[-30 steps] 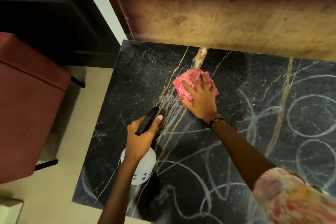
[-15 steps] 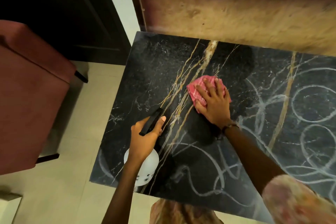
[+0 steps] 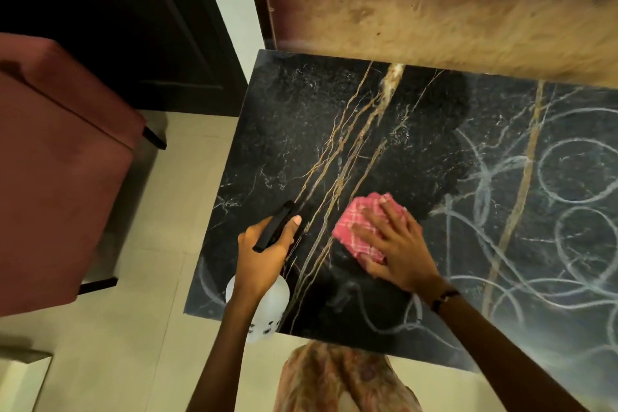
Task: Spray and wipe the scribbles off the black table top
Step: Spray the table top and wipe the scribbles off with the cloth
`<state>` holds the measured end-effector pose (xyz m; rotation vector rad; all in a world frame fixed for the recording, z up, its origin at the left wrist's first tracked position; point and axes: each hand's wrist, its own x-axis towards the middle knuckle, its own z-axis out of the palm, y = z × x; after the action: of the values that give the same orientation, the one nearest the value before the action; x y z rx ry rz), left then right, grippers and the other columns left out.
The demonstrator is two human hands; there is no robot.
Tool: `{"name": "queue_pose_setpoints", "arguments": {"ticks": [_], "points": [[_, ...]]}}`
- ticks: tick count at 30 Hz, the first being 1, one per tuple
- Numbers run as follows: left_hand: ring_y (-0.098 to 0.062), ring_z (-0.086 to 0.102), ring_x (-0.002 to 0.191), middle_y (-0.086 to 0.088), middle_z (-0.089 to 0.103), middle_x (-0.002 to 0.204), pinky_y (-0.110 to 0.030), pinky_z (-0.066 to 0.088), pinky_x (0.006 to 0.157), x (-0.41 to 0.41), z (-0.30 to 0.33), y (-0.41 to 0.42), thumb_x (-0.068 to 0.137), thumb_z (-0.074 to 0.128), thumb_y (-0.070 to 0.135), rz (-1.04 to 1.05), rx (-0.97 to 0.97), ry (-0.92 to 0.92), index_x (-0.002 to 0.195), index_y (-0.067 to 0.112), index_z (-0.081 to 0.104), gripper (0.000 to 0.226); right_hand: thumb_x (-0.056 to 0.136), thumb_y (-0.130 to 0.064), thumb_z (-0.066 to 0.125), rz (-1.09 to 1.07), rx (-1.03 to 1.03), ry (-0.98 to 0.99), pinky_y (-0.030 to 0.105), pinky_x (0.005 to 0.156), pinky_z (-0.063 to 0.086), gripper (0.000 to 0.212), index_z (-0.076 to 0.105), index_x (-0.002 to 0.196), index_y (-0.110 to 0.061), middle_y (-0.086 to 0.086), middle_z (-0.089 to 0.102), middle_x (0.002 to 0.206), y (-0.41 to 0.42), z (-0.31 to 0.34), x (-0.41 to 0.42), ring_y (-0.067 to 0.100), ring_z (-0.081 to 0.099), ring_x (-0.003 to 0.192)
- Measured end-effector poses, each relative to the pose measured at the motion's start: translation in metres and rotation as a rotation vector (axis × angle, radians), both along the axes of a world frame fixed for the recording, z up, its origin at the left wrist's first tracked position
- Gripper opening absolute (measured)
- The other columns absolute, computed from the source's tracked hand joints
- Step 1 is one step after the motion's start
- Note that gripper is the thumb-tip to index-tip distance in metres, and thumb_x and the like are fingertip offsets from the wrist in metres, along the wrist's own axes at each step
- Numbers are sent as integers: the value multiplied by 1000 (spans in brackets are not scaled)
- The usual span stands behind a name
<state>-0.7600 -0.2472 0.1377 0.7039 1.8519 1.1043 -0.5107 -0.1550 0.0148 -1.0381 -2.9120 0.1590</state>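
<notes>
Head view: the black marble table top with gold veins (image 3: 301, 130) fills the middle and right of the frame, and pale chalk-like scribbles (image 3: 568, 211) loop across its right side and along its lower edge; the upper left part of the slab is bare of them. Near the centre, the folded pink checked cloth (image 3: 357, 226) lies on the slab, pressed flat under the right hand (image 3: 398, 247), whose fingers are spread and extended over it rather than curled. Just left of it, the left hand (image 3: 264, 256) is wrapped closed around the white plastic spray bottle with a black trigger head (image 3: 269, 308), thumb along the head. A thin dark bracelet (image 3: 444, 295) circles the right wrist. A dusky red upholstered stool (image 3: 57, 170) fills the left of the frame on the pale tiled floor (image 3: 133, 344).
</notes>
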Motion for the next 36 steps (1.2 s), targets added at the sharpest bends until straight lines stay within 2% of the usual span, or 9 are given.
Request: {"name": "queue_pose_setpoints", "arguments": {"ticks": [6,9,17,20,25,28,31,34,36], "points": [[-13,56,66,-5,67,74,-31,52,66,2,-6,-21,79,68,48,20,-88,17,69,28,69,22,88,-65,34,-440,-95,-2,65,114,15,65,30,146,-36,6,24,159,63,20,-51,41,11,146],[-2,60,51,5,67,59,-9,45,52,6,-5,-32,79,68,45,38,-61,11,61,32,69,22,86,-63,49,-317,-91,-22,69,113,11,71,30,147,-34,9,20,160,48,17,-98,45,8,145],[-1,61,49,13,69,62,-11,46,48,7,-6,-64,68,68,60,112,-104,0,66,36,71,25,91,-65,36,121,-62,19,62,115,15,58,32,145,-42,0,20,160,-100,0,-33,37,11,148],[-13,63,65,-5,69,85,-29,54,64,1,-10,-79,64,66,66,110,-165,-35,72,33,71,34,89,-64,39,32,-50,-48,64,109,26,64,28,147,-39,5,22,159,-80,6,11,38,9,148],[1,63,53,11,70,62,-9,43,47,1,-3,-97,67,63,61,92,-127,1,69,37,71,26,85,-64,42,-335,-104,-67,68,111,18,70,29,147,-36,7,24,159,-46,17,-48,43,12,145],[2,55,42,12,65,52,-8,39,41,-1,-3,-106,74,66,54,94,-135,26,64,35,69,22,81,-61,57,-255,-113,-37,69,111,18,75,33,146,-34,7,30,157,-64,18,-108,42,14,145],[-2,45,34,9,51,39,-12,34,37,1,-3,-113,83,66,38,66,-118,62,69,30,69,17,86,-60,51,-51,-83,-7,67,112,19,69,32,146,-31,6,31,156,-112,16,-144,40,10,146],[1,52,36,-2,52,48,-29,40,38,5,-4,-116,84,64,35,71,-123,40,71,18,64,21,88,-55,50,22,-116,77,58,118,13,67,31,147,-30,6,25,159,-148,10,-129,37,6,148],[0,51,38,2,51,44,-24,39,36,9,-3,-116,85,65,34,35,-114,17,65,29,66,21,87,-56,51,71,-116,72,58,117,13,60,38,142,-35,3,33,155,-158,8,-90,33,9,148]]}}
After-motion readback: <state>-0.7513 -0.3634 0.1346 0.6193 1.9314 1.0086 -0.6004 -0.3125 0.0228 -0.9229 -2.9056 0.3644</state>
